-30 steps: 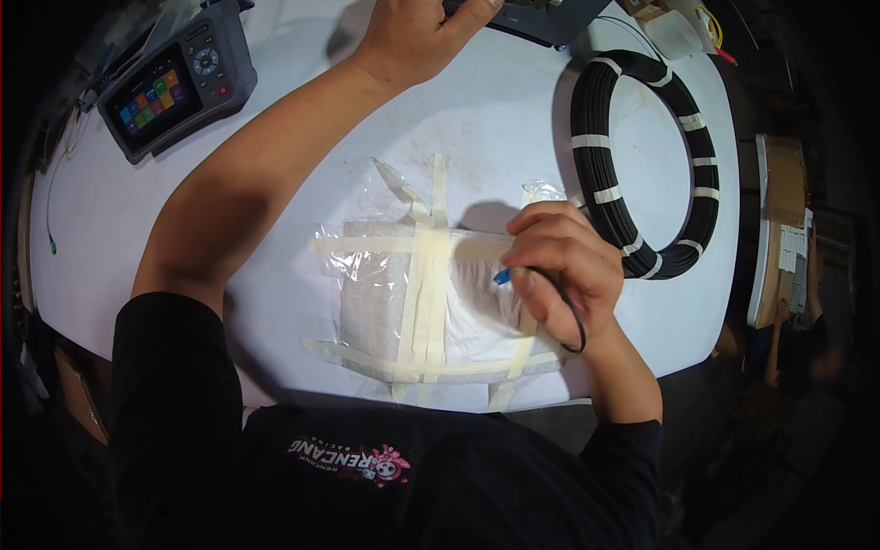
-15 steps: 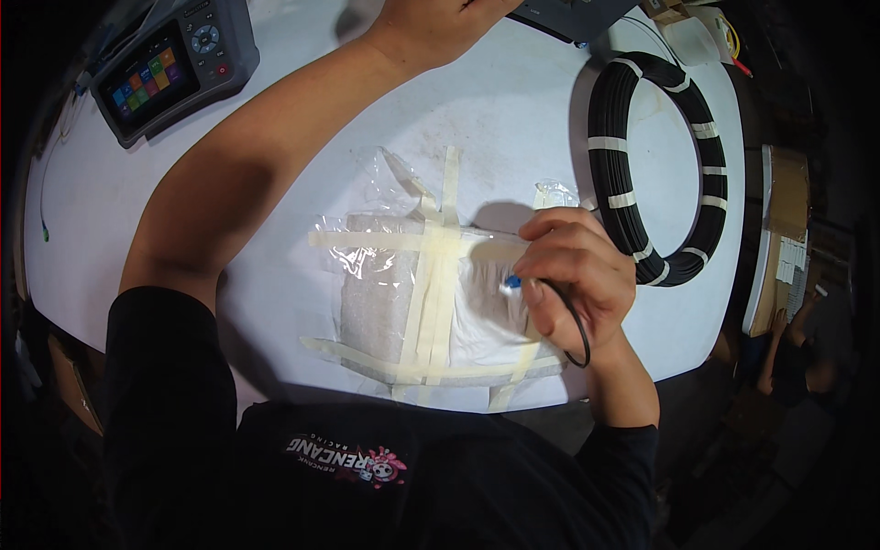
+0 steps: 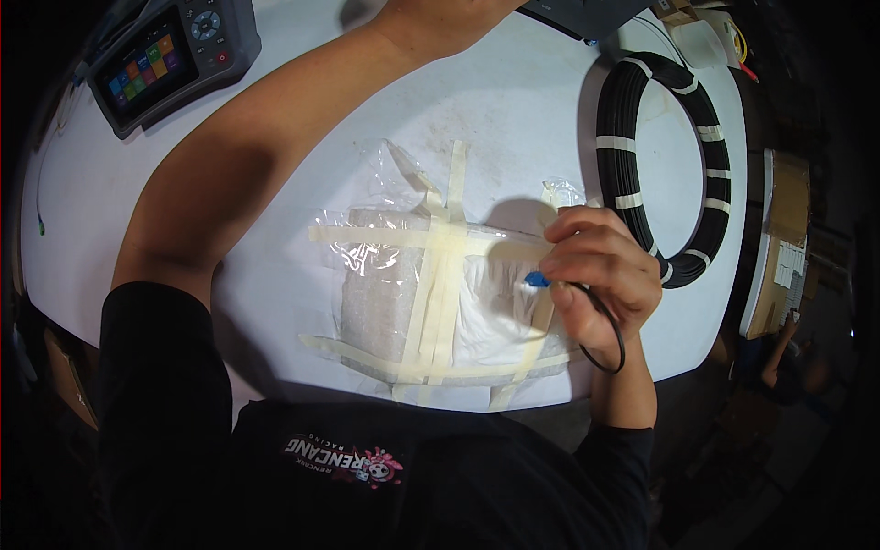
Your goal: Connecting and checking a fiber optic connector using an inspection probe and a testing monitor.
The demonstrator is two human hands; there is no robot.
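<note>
Between thumb and fingers, my right hand [image 3: 605, 275] pinches the end of a thin black cable [image 3: 619, 341] tipped with a blue connector [image 3: 537, 279]. The cable loops down past the wrist. Beneath lies a flat packet [image 3: 380, 302] wrapped in clear plastic and crossed with cream tape; its right part shows white. My left arm stretches across the table to the upper edge, where the picture cuts off my left hand [image 3: 449, 26], so its fingers cannot be made out. A dark device [image 3: 587, 16] is partly visible beside it.
A large coil of black cable [image 3: 621, 119], bound with white ties, lies at the right. A handheld tester [image 3: 174, 69] with a lit screen stands at the upper left. Past the table's right edge are a cardboard box [image 3: 779, 247] and another person's arm [image 3: 779, 353].
My right hand has moved slightly right with the cable, and the blue connector shows more clearly. My left arm stays reached out, its hand shifted slightly up and right.
</note>
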